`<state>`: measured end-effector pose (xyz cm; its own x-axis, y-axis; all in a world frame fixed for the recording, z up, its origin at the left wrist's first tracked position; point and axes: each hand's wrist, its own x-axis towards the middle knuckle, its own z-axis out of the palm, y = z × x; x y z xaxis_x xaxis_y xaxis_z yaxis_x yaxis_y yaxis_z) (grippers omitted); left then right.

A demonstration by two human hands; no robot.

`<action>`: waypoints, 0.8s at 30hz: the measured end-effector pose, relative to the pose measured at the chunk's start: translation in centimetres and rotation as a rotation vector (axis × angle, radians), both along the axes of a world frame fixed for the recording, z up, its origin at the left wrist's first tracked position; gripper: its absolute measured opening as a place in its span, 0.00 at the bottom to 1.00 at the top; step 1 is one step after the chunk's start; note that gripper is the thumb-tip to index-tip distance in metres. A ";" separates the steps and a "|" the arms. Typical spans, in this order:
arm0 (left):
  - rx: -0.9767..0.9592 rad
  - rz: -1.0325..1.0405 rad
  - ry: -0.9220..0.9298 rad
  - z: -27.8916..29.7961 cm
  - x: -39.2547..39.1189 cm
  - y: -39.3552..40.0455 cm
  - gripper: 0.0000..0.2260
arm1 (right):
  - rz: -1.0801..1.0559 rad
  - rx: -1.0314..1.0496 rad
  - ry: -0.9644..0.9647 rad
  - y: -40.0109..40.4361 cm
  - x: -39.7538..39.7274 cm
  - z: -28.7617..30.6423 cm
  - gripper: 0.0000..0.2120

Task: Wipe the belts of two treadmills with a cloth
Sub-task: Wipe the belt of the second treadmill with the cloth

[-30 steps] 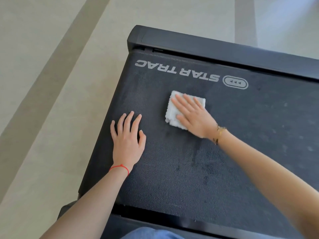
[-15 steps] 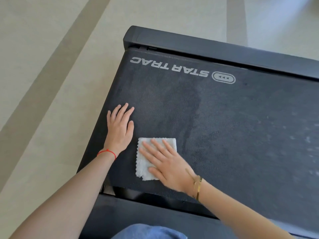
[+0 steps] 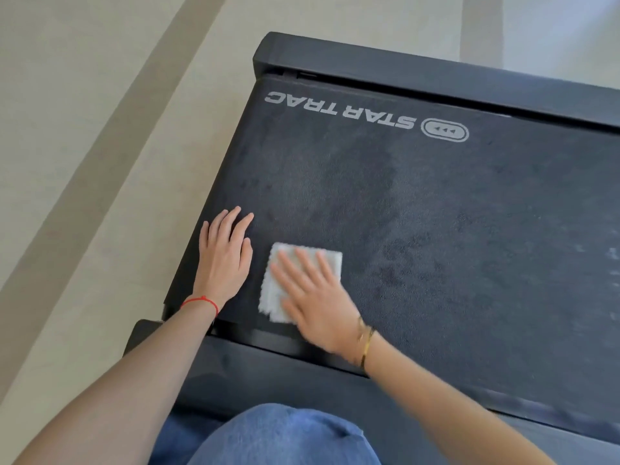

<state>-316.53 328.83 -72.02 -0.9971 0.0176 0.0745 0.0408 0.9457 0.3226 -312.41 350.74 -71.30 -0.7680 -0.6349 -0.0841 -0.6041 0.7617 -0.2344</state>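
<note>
The right hand (image 3: 315, 300) is blurred, and it covers the middle and lower right part of the cloth (image 3: 273, 290). The belt (image 3: 436, 229) is cut off by the right edge of the picture. Pale marks (image 3: 612, 255) near that edge are too blurred to tell. The knee in jeans (image 3: 285, 437) hides part of the near side rail (image 3: 255, 374).

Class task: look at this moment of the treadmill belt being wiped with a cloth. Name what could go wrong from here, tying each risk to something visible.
1. The cloth sits at the belt's near edge; it might catch in the gap beside the side rail.
2. The left hand leans flat on the belt, which could shift under it.
3. Pale specks at the far right may get missed.
</note>
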 end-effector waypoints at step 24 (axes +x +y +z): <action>0.000 0.158 0.016 -0.3 -4.4 9.3 0.19 | -0.182 0.000 -0.028 9.1 0.8 0.3 0.27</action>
